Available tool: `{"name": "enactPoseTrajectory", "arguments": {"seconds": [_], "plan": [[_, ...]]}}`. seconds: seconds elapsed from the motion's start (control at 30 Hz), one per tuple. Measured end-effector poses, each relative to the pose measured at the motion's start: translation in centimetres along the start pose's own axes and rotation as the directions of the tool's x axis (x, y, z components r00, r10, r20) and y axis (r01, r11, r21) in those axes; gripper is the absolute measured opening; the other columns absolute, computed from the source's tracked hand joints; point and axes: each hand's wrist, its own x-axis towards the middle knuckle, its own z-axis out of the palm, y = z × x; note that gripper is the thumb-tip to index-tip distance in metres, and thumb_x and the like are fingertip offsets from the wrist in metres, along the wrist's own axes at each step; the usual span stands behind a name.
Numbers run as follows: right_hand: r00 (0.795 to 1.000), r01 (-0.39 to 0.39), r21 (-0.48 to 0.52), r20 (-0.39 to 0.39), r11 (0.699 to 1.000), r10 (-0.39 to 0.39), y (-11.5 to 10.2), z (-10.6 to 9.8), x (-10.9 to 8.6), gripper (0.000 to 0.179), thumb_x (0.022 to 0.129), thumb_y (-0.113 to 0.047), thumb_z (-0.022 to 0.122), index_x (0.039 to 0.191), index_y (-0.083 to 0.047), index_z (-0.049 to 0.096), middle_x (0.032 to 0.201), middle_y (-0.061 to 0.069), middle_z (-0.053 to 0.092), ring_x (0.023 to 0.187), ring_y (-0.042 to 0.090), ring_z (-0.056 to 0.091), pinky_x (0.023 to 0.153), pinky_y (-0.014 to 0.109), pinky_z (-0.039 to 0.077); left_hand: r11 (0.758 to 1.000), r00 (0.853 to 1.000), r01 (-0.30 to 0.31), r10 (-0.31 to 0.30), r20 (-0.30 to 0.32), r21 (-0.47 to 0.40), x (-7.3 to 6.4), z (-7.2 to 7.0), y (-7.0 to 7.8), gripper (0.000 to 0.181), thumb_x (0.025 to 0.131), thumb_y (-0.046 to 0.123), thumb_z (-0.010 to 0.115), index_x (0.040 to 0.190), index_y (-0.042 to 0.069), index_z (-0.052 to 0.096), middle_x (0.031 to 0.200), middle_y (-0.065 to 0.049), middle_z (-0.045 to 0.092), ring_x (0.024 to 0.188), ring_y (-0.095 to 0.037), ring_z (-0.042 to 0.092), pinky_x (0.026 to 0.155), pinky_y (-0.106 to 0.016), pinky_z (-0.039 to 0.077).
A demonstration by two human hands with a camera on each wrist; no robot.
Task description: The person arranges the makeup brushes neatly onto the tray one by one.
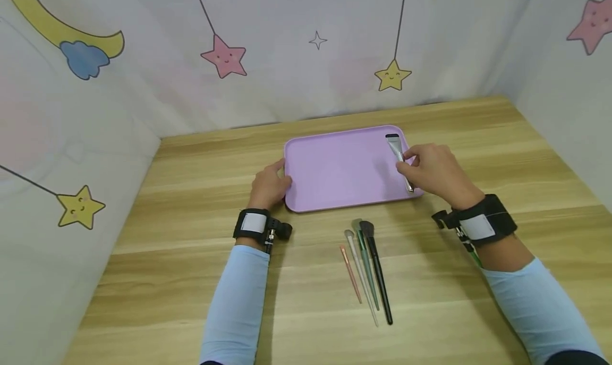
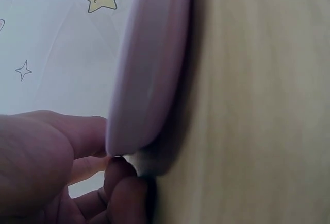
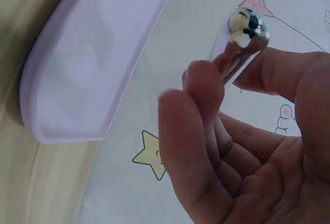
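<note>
In the head view, my right hand [image 1: 434, 172] pinches a flat makeup brush [image 1: 395, 146] by its shiny silver handle, over the right end of a lilac tray [image 1: 334, 168]. Its dark, straight-cut bristles point away from me. The rounded mirror-like handle end [image 3: 248, 31] shows between thumb and fingers in the right wrist view. At the tray's left edge, my left hand [image 1: 269, 187] grips the rim. The left wrist view has the thumb against the tray wall [image 2: 147, 74] and fingertips curled under its corner.
Nearer to me on the wooden table [image 1: 191, 248] lie several more brushes side by side: a short pink one [image 1: 351, 276], a slim white one [image 1: 362, 272], a green one [image 1: 367, 272] and a black one [image 1: 377, 274]. Walls with star prints [image 1: 223, 57] stand behind and at both sides.
</note>
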Motion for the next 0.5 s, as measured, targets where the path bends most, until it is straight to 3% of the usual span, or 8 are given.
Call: {"name": "enactPoseTrajectory", "arguments": {"seconds": [0.27, 0.5], "plan": [[0.999, -0.025, 0.004, 0.024, 1.0, 0.024, 0.3, 0.1, 0.8, 0.037, 0.093, -0.022, 0.063, 0.112, 0.01, 0.07, 0.064, 0.006, 0.066, 0.054, 0.019, 0.06, 0.05, 0.033, 0.043, 1.0, 1.0, -0.008, 0.008, -0.001, -0.003, -0.2, 0.3, -0.1, 0.061, 0.095, 0.023, 0.056, 0.155, 0.017, 0.044, 0.148, -0.018, 0.049, 0.113, -0.036, 0.056, 0.082, -0.041, 0.049], [0.997, -0.04, 0.018, 0.07, 0.999, 0.039, 0.3, 0.0, 1.4, 0.039, 0.094, -0.023, 0.063, 0.115, 0.01, 0.068, 0.061, 0.005, 0.065, 0.053, 0.019, 0.058, 0.049, 0.033, 0.042, 1.0, 1.0, -0.007, 0.007, -0.009, 0.001, -0.2, 0.0, 0.0, 0.061, 0.095, 0.023, 0.057, 0.154, 0.018, 0.045, 0.144, -0.018, 0.052, 0.096, -0.033, 0.062, 0.07, -0.037, 0.048]]}}
